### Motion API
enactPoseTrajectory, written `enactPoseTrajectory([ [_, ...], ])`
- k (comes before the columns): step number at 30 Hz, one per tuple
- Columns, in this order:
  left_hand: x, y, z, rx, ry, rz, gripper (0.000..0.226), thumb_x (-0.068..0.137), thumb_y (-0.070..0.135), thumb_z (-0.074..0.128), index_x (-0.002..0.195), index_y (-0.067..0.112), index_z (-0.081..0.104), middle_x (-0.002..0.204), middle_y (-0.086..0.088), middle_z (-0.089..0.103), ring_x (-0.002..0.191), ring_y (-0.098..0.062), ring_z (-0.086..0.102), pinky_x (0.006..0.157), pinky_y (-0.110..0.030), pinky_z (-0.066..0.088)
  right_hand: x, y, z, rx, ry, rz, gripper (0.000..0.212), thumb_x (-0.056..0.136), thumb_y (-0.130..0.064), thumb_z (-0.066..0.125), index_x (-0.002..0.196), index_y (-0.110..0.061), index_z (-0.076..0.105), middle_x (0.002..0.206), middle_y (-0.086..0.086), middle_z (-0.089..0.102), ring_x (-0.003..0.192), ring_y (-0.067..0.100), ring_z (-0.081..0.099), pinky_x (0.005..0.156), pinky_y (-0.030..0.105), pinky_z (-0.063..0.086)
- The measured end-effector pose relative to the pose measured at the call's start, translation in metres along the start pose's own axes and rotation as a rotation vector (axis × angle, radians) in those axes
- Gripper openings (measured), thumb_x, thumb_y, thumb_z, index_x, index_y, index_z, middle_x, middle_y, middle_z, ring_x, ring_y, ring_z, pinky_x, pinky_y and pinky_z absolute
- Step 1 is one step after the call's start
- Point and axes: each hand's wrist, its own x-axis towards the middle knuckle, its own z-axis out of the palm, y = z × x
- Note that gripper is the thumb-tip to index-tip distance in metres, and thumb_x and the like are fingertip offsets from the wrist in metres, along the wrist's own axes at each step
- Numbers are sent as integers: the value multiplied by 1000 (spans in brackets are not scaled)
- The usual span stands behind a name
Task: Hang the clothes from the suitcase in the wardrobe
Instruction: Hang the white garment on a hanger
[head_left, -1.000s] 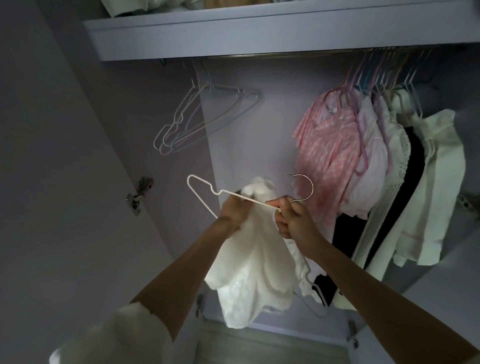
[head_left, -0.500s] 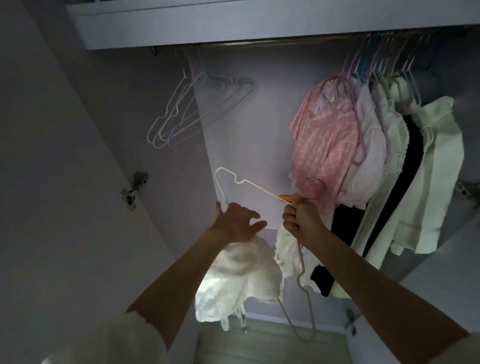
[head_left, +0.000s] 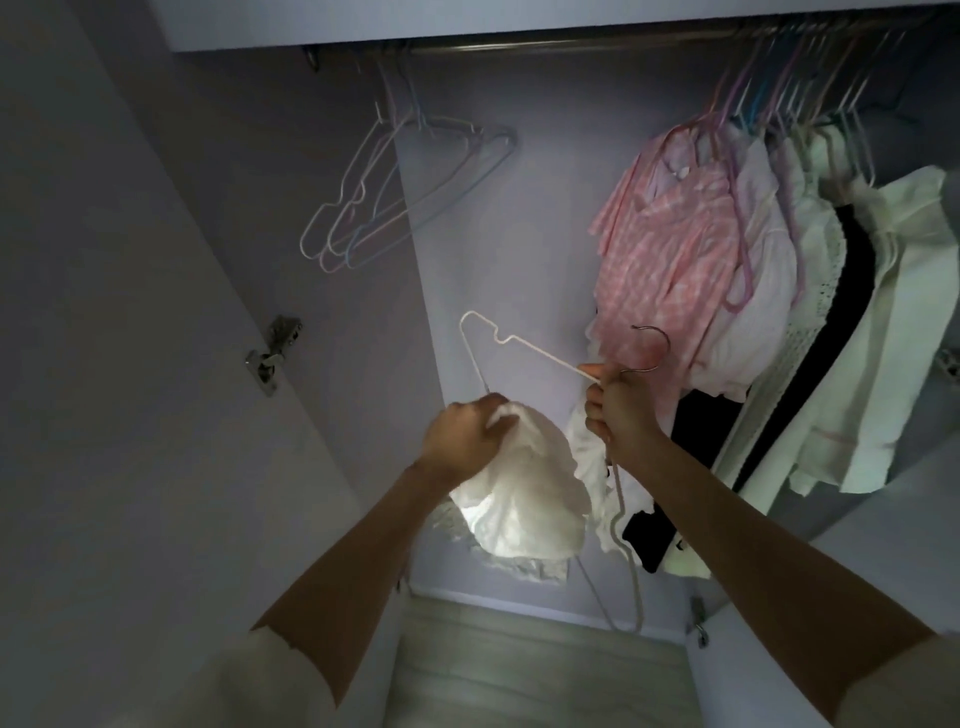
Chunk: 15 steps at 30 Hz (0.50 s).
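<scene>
A white garment (head_left: 524, 493) hangs bunched in front of the open wardrobe. My left hand (head_left: 462, 436) grips its top edge in a fist. My right hand (head_left: 618, 405) holds a white wire hanger (head_left: 524, 345) by the neck, just below its metal hook (head_left: 652, 345). The hanger is tilted, one shoulder up to the left, the other running down behind the cloth. Part of the garment drapes beside my right wrist.
The wardrobe rail (head_left: 571, 44) runs across the top. Several bare hangers (head_left: 395, 208) hang at its left. A pink checked shirt (head_left: 670, 260) and several white and black clothes (head_left: 852, 332) fill the right. A door hinge (head_left: 272, 351) sits on the left panel.
My left hand, open above the cloth half a second ago, has closed on the garment's top edge. The hanger and my right hand have barely shifted; the view has tilted down slightly.
</scene>
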Motion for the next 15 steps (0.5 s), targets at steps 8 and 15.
enactPoseTrajectory([
  [8,39,20,-33,-1271,235,-566,18,91,19,55,101,4,58,91,-17,60,78,-28,58,75,-35,49,-7,6,-5,-235,-148,-5,30,98,-11,32,83,-11,58,34,-12,27,28,1,19,31,10,16],
  [15,36,5,-34,-1221,258,-558,14,95,21,46,109,17,47,80,3,49,78,-14,49,57,-18,34,4,-15,-19,211,-55,27,38,98,-5,28,69,-17,49,37,-11,23,27,1,18,27,9,15],
])
